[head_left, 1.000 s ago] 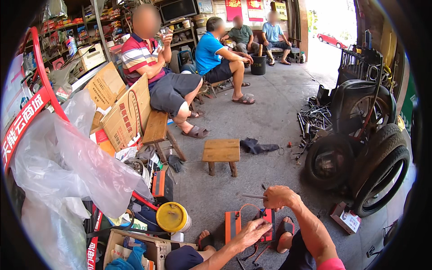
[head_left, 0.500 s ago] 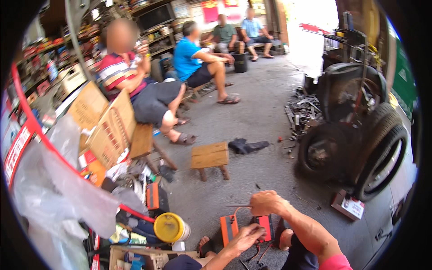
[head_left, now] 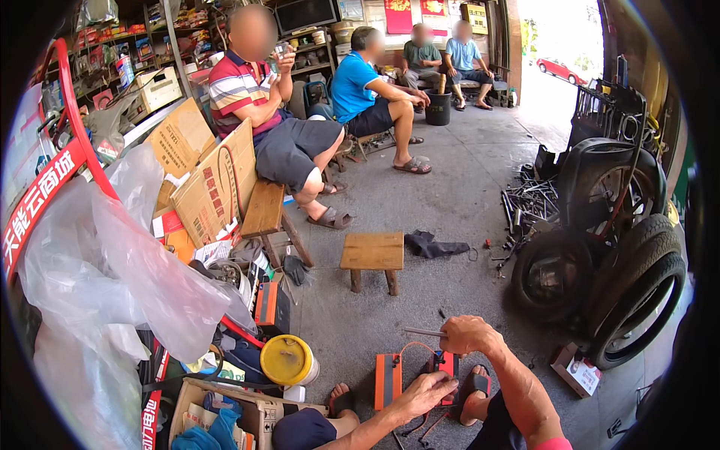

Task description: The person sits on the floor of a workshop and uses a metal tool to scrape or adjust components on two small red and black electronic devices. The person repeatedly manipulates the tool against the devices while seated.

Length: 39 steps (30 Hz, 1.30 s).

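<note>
My right hand [head_left: 469, 334] is closed round a thin metal rod tool [head_left: 426, 331], held over two battery packs on the concrete floor. My left hand [head_left: 427, 390], lower down, is pinched at the red battery pack [head_left: 450, 364], on something small that I cannot make out. An orange-and-black battery pack [head_left: 387, 381] stands beside it, with an orange wire [head_left: 411, 343] looping up and over toward the red one. Loose cables [head_left: 431, 427] lie below my hands. My sandalled feet [head_left: 471, 397] flank the packs.
A wooden stool [head_left: 371, 251] stands ahead. To the left are a yellow-lidded bucket [head_left: 285, 360], cardboard [head_left: 211, 176] and plastic sheeting [head_left: 112, 270]. Tyres [head_left: 634, 307], scattered tools [head_left: 525, 202] and a small box [head_left: 575, 364] lie to the right. Four people sit further back, the nearest in striped top [head_left: 240, 97].
The view swung and blurred half a second ago and is sharp again. My hands have shifted only slightly, still closed over the batteries with the rod in my right hand.
</note>
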### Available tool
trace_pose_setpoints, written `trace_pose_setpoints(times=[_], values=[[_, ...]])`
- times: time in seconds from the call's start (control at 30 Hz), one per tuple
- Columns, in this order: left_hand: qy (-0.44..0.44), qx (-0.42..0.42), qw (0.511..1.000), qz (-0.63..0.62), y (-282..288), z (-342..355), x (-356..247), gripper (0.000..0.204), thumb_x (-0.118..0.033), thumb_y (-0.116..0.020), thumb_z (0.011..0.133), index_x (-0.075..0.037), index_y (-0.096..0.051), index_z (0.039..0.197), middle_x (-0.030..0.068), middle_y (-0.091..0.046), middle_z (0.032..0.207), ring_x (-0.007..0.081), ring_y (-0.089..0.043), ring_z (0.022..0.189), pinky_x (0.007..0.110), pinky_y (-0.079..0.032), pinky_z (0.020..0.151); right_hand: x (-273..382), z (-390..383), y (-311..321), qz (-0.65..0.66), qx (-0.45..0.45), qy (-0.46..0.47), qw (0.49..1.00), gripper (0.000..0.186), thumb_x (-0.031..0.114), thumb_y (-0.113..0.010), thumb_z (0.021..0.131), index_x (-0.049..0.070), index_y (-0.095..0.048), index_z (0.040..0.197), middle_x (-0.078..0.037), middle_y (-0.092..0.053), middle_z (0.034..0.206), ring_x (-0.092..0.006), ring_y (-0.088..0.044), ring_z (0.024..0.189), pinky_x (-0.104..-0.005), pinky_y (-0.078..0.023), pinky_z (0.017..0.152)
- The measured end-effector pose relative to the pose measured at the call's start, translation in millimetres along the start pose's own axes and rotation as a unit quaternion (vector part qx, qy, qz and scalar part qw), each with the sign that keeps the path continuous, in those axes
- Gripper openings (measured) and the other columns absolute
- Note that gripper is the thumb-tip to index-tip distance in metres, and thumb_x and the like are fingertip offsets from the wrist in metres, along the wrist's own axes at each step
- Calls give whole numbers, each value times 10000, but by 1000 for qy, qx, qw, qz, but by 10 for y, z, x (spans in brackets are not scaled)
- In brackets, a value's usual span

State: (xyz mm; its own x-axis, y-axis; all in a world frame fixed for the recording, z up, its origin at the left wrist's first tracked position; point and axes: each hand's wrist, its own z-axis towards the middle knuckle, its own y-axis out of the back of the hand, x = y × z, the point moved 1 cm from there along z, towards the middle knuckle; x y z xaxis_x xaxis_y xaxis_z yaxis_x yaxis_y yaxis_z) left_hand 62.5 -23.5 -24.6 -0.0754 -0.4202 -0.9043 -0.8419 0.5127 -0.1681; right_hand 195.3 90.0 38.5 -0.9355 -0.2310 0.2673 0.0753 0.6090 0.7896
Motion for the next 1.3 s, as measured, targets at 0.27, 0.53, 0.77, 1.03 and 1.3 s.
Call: trace_pose_setpoints(times=[0.27, 0.53, 0.77, 1.03, 1.3], values=[[-4, 3, 1000, 31, -6, 13, 30, 301, -277, -564, 984, 16, -612, 1032, 70, -661, 955, 123, -629, 895, 261, -501, 791, 19, 5, -63, -26, -23, 7, 999, 273, 250, -512, 788, 71, -695, 883, -81, -694, 683, -289, -692, 775, -410, -530, 752], [-3, 16, 1000, -7, -107, 10, 108, 301, -282, -557, 987, 12, -608, 1027, 59, -644, 931, 123, -618, 879, 256, -493, 782, -179, 54, 107, 87, 26, -47, 995, 253, 246, -532, 801, 58, -695, 844, -73, -704, 694, -166, -691, 627, -310, -545, 592], [11, 19, 1000, 11, -98, 44, 151, 279, -276, -558, 987, -7, -607, 1041, 53, -641, 941, 120, -615, 884, 258, -493, 810, 47, -48, 32, 1, 9, 2, 1000, 269, 257, -520, 792, 67, -698, 861, -82, -697, 690, -218, -697, 694, -371, -532, 705], [12, 14, 1000, -14, -108, 19, 107, 290, -279, -567, 982, -2, -606, 1059, 56, -643, 947, 120, -618, 888, 253, -497, 799, 53, 1, 36, -9, 17, 12, 1000, 256, 234, -515, 787, 54, -688, 844, -83, -697, 694, -213, -696, 685, -360, -535, 694], [-26, 9, 997, 69, -128, -46, 21, 340, -315, -566, 976, 20, -597, 1025, 84, -654, 893, 142, -633, 852, 290, -501, 778, -119, 92, 52, 163, 70, -36, 984, 239, 175, -542, 843, -4, -670, 938, -107, -712, 719, -177, -709, 635, -292, -574, 570]])
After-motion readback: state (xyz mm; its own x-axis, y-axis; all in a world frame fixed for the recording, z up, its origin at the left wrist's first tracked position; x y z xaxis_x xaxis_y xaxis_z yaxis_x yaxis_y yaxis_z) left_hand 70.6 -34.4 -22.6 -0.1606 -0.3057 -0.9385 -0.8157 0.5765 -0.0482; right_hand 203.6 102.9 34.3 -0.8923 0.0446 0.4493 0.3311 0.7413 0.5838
